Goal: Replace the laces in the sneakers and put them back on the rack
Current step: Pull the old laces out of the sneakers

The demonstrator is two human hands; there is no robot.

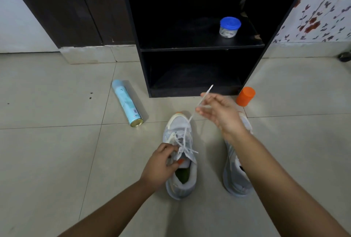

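Step in hand, as judged: lace work on the first shoe of the pair, rack stage not yet begun. Cannot tell whether an old lace is going out or a fresh one going in.

Task's thing: pale grey mesh sneaker with orange toe trim and green insole (179, 161), on the beige tiled floor (57, 142) at 6 o'clock of the black two-shelf rack (201, 48), toe toward the rack. Laced through the lower eyelets only, crossings loose and uneven. Collar open, tongue lifted.

Left hand (161, 162): at the 9 o'clock side of the shoe, fingers (168, 148) curled and pinching the tongue and eyelet edge.

Right hand (218, 111): raised at 1 o'clock of the shoe, thumb and fingers (210, 98) pinching the flat white lace (192, 114), remaining fingers loosely spread. Lace taut from the toe-end eyelets up to the pinch, tip poking out beyond.

Matching second sneaker (237, 176): at 3 o'clock of the first, partly hidden under the right forearm. Lacing there not readable.

Next move, as judged: firm hold on the upper, a pull in line with the lace, then a fresh pinch close to the tip for aiming at an eyelet.

Also noted: pale blue spray can (127, 104) lying at 10 o'clock of the shoe, orange plastic cap (245, 96) at 2 o'clock, blue-lidded clear jar (229, 27) on the rack's shelf.
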